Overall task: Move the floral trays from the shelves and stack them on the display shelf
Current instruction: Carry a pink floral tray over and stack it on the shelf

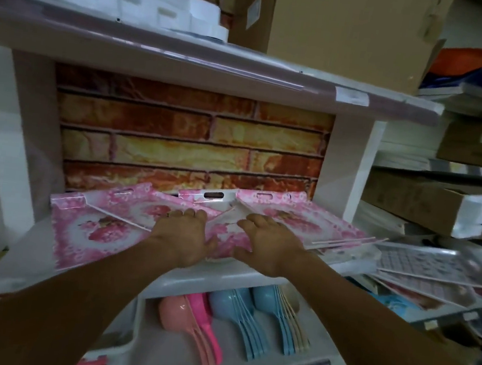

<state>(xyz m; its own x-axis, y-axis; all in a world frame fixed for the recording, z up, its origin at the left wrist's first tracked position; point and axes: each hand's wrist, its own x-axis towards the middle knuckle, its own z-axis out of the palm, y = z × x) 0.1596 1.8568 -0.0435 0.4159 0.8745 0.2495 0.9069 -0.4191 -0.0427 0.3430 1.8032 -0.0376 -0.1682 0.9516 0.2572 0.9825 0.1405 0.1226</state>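
The white shelf (pixel 224 272) carries pink floral trays (pixel 104 224) spread along it in front of a brick-patterned back panel (pixel 191 138). One pile lies toward the shelf's left end with its front corner past the front edge; another sits toward the right end, and a packaged one lies at the back between them. More trays (pixel 430 267), in a checked pattern, fan out on the next shelf to the right. On the level below lie pastel scoops (pixel 237 315).

The step in hand looks like gathering the piles into one stack. To do it well, I would slide the two piles together squarely, line up their front edges with the shelf's front edge, and keep the hanger tabs facing the back panel so nothing tips off.

Both arms reach forward, palms down. The left hand (pixel 182 235) lies flat on the left pile's right edge, fingers straight and holding nothing. The right hand (pixel 269 243) presses likewise on the right pile, fingers extended, thumb inward.
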